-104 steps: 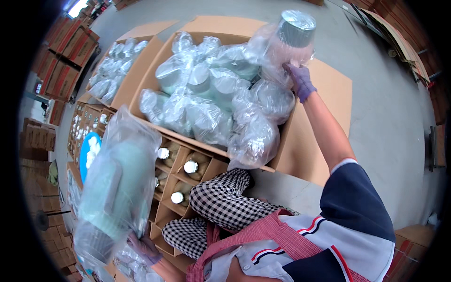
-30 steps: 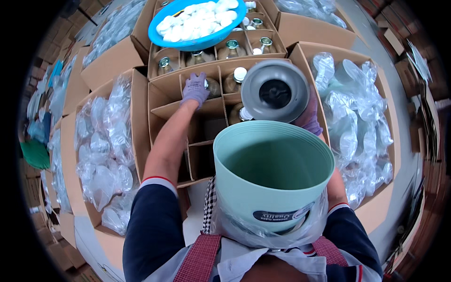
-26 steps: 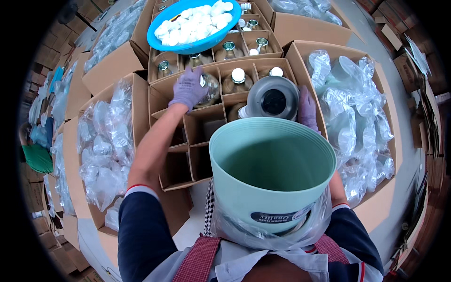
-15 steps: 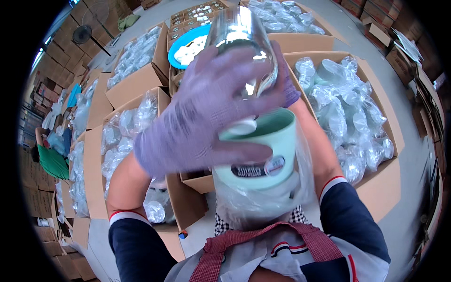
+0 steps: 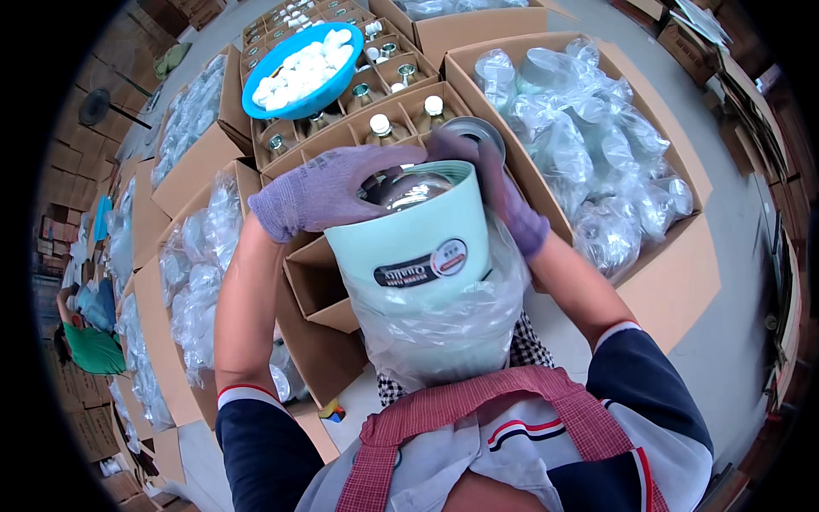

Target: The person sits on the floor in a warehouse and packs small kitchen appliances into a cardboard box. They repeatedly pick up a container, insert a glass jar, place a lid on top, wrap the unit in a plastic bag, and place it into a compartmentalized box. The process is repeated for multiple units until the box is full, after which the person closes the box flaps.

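Observation:
A mint-green vacuum flask shell (image 5: 426,230), half wrapped in a clear plastic bag (image 5: 435,324), stands tilted against my lap. Inside its open top sits a silvery glass liner (image 5: 416,189). My left hand (image 5: 350,188), in a purple knit glove, curls over the left side of the rim with its fingertips at the liner. My gloved right hand (image 5: 505,192) wraps round the far right side of the rim; some of its fingers are hidden. A round grey ring-shaped part (image 5: 478,132) shows just beyond the right hand; whether that hand touches it, I cannot tell.
Ahead is a divided carton (image 5: 350,132) of silvery liners, some with white caps. On it rests a blue basin (image 5: 317,107) of white caps. Open cartons of bagged flask parts stand right (image 5: 589,154) and left (image 5: 205,282). A person in green (image 5: 94,348) is far left.
The glass liner, held above the shell before, is now down inside it. Both hands have come down to the rim. The view has shifted, showing more of the divided carton.

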Motion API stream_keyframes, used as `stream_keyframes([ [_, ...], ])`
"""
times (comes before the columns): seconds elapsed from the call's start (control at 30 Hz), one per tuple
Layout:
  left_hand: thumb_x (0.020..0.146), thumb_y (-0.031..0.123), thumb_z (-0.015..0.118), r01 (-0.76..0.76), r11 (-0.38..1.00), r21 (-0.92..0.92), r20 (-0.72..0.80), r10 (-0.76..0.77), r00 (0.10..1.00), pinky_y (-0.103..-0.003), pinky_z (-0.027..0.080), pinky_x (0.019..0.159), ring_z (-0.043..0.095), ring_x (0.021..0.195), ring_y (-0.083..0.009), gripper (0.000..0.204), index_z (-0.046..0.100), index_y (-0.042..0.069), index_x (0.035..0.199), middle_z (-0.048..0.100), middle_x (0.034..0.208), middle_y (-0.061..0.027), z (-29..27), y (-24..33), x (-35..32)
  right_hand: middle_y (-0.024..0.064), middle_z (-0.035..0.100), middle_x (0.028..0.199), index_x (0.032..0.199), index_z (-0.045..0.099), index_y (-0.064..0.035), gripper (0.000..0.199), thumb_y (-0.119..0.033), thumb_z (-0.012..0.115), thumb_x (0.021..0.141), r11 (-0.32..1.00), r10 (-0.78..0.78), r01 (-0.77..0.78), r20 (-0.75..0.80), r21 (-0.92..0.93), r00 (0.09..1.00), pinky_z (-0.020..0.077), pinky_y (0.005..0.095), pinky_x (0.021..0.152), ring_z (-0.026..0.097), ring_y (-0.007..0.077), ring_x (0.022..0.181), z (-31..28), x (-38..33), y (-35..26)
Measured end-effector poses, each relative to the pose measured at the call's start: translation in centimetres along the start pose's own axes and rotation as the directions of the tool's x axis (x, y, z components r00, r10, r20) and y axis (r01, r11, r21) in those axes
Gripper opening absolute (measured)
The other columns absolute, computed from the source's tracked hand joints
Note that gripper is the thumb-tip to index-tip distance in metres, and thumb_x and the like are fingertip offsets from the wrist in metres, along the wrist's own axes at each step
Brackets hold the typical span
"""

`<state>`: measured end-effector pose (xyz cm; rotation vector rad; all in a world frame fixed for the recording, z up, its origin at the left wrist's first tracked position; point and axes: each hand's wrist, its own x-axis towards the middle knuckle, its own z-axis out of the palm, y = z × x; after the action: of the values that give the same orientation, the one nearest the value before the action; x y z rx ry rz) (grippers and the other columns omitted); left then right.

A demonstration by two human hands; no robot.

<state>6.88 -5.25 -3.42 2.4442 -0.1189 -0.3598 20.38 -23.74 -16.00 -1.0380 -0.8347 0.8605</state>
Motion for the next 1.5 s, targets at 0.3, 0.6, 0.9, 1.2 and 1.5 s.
stream_keyframes([
  [0.3, 0.091, 0.039, 0.051, -0.18, 0.85, -0.496, -0.565, -0.158, 0.81, -0.039, 0.035, 0.107, 0.041, 0.133, -0.0285, 0.06, 0.043, 0.004, 0.14, 0.046, 0.139, -0.0164, 0.2, -9.9, 4.0, 0.0166, 0.052, 0.125, 0.122, 0.054, -0.0144, 0.05, -0.035, 0.066, 0.077, 0.149, -0.043, -0.069, -0.076, -0.986, 0.996, 0.041, 0.0532, 0.093, 0.048, 0.0345, 0.118, -11.4, 13.3, 10.8],
  [0.6, 0.082, 0.037, 0.066, 0.281, 0.954, -0.1, -0.737, -0.261, 0.623, -0.05, 0.044, 0.094, 0.05, 0.115, -0.0417, 0.048, 0.054, 0.019, 0.124, 0.053, 0.121, -0.0248, 16.7, -24.8, 13.8, 0.0156, 0.057, 0.111, 0.128, 0.052, -0.0133, 0.048, -0.026, 0.057, 0.082, -0.139, -0.338, 0.122, 0.163, -0.983, 0.927, 0.0463, 0.0527, 0.081, 0.057, 0.0328, 0.103, -10.9, 7.3, 19.1],
  [0.9, 0.082, 0.021, 0.072, -0.103, 0.694, -0.712, -0.611, -0.542, 0.577, -0.033, 0.048, 0.086, 0.061, 0.095, -0.02, 0.044, 0.056, 0.003, 0.119, 0.062, 0.107, -0.012, 9.9, -17.1, 14.2, 0.0172, 0.064, 0.095, 0.102, 0.063, -0.0069, 0.022, -0.022, 0.061, 0.086, 0.375, -0.555, 0.008, -0.217, -0.927, 0.803, 0.0489, 0.0427, 0.078, 0.061, 0.0367, 0.091, -7.2, 14.7, 6.0],
  [1.2, 0.083, 0.017, 0.067, 0.274, 0.916, -0.293, -0.713, -0.4, 0.576, -0.036, 0.048, 0.089, 0.06, 0.102, -0.0228, 0.04, 0.057, 0.004, 0.12, 0.062, 0.113, -0.0117, 10.8, -19.4, 15.2, 0.0181, 0.067, 0.104, 0.11, 0.065, 0.0002, 0.058, -0.052, 0.051, 0.09, 0.592, 0.233, -0.474, -0.424, -0.651, 0.875, 0.0473, 0.0349, 0.089, 0.065, 0.0282, 0.095, -10.4, 10.8, 7.3],
  [1.5, 0.082, 0.009, 0.058, -0.325, 0.916, -0.235, -0.895, -0.073, 0.441, -0.031, 0.047, 0.087, 0.059, 0.099, -0.0155, 0.033, 0.056, 0.0, 0.114, 0.063, 0.105, -0.0093, -0.6, -4.7, 3.6, 0.0181, 0.059, 0.111, 0.13, 0.036, 0.005, 0.055, -0.017, 0.059, 0.085, 0.431, -0.627, 0.612, 0.267, -0.663, 0.732, 0.0463, 0.0345, 0.091, 0.059, 0.0268, 0.099, -5.2, 11.1, -4.2],
])
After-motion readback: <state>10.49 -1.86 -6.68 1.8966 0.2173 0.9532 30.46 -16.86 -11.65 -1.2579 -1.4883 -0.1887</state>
